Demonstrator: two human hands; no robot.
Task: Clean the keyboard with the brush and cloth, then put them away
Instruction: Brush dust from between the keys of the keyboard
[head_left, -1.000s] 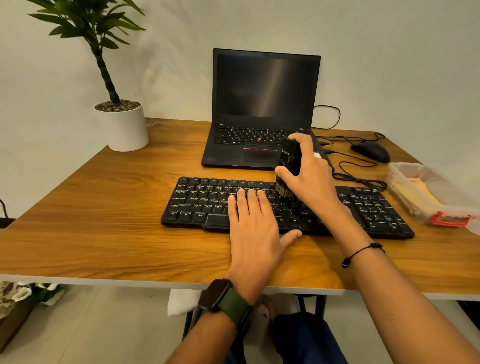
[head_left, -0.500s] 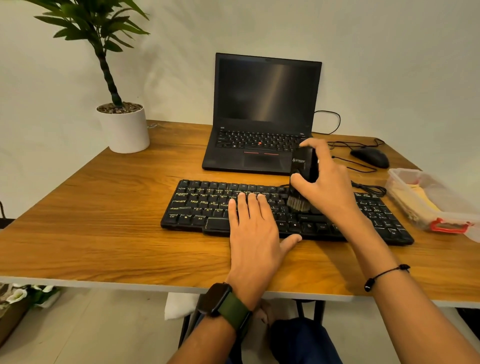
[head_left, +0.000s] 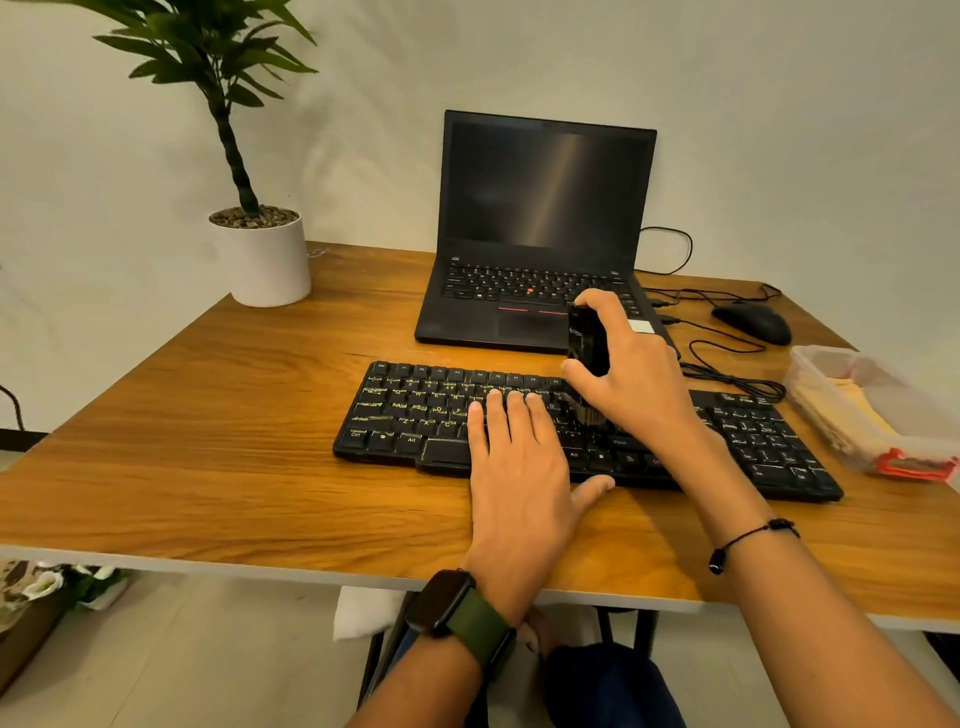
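Head view: right hand (head_left: 636, 374) grips upright brush (head_left: 587, 345), bristles down on keyboard (head_left: 415, 415).

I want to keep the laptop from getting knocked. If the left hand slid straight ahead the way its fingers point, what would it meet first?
The left hand lies flat on the keyboard, fingers pointing away from the person. Past the keyboard's far rows comes a bare strip of table, then probably the laptop front edge.
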